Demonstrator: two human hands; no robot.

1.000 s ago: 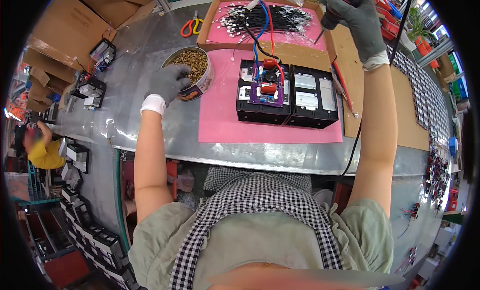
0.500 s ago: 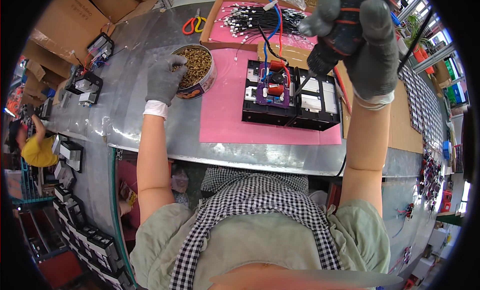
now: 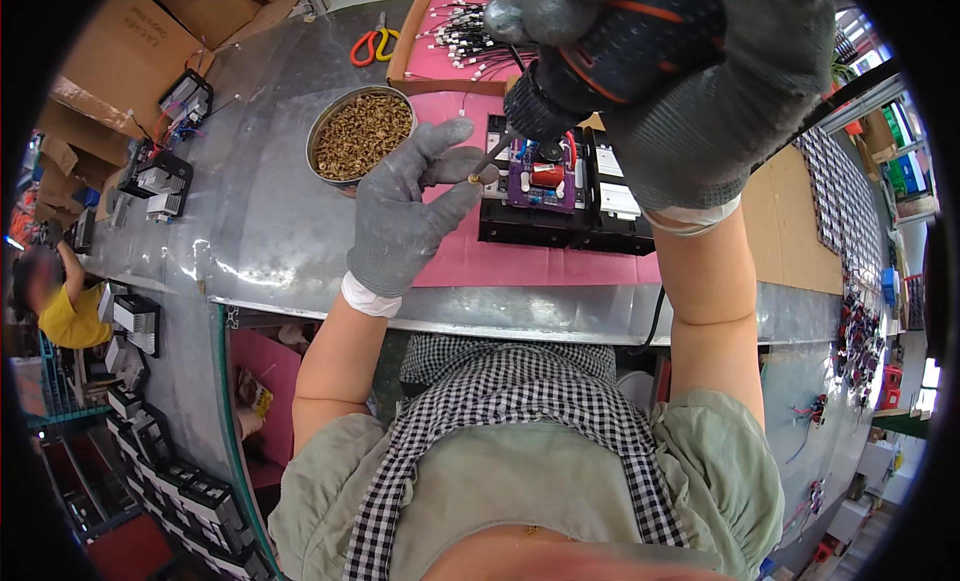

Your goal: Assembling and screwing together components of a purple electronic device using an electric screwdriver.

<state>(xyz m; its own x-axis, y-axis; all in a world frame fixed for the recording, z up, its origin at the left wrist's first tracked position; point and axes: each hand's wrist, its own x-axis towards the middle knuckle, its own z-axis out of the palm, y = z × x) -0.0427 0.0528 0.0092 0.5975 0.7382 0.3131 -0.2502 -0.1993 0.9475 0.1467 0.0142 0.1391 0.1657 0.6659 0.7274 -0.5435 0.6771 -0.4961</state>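
My right hand (image 3: 690, 131), in a grey glove, grips a black and orange electric screwdriver (image 3: 650, 46) close to the camera. Its thin bit points down and left to the fingertips of my left hand (image 3: 405, 216), also gloved. Between that thumb and finger is a small brass-coloured screw (image 3: 474, 179), touching or nearly touching the bit's tip. Under the screwdriver lies a black-framed unit (image 3: 525, 228) with silver plates, partly hidden by my hands. A purple circuit board (image 3: 545, 196) with red parts sits on its left half.
A round tin of brass screws (image 3: 362, 136) stands left of a pink sheet (image 3: 560, 265). Behind are red and yellow scissors (image 3: 374, 47) and a carton of black leads (image 3: 470, 41). Similar units (image 3: 165, 176) rest at the left. A person in yellow (image 3: 72, 316) is at far left.
My left hand has left the screw tin and come right with a screw. The screwdriver has moved left and nearer the camera, bringing its bit to my left fingers.
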